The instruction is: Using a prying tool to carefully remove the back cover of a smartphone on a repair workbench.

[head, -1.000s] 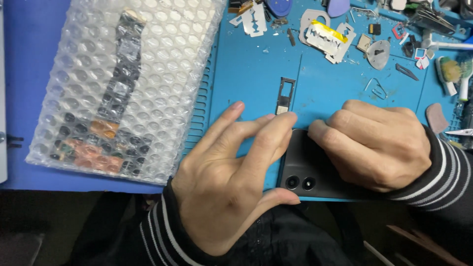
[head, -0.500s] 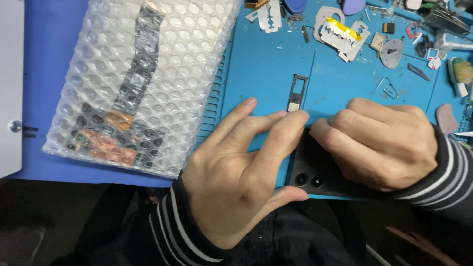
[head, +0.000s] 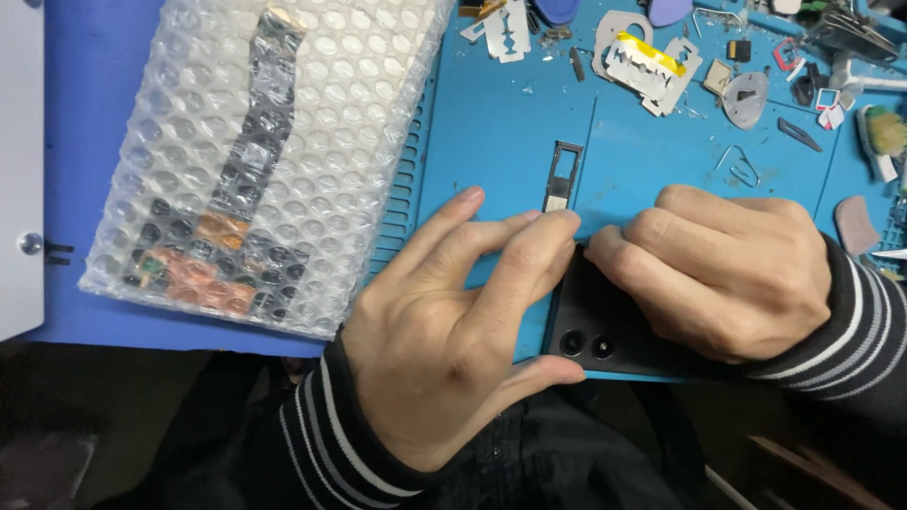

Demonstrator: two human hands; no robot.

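A black smartphone (head: 595, 316) lies back side up at the near edge of the blue work mat (head: 491, 142), its two camera lenses showing. My left hand (head: 453, 331) grips its left end, fingers over the top edge and thumb under the lower corner. My right hand (head: 727, 269) is curled over the phone's middle, fingertips pressed at its upper edge next to my left fingertips. A small black card tray (head: 564, 175) lies on the mat just beyond my fingers.
A bubble-wrap bag (head: 265, 161) holding a flex cable part lies at the left. Razor blades (head: 647, 61), picks, clips and small tools are scattered along the mat's far and right sides. A white box edge (head: 19, 170) is at the far left.
Both hands keep their grip on the phone. The view has shifted slightly, so everything sits a little lower and further right in the frame.
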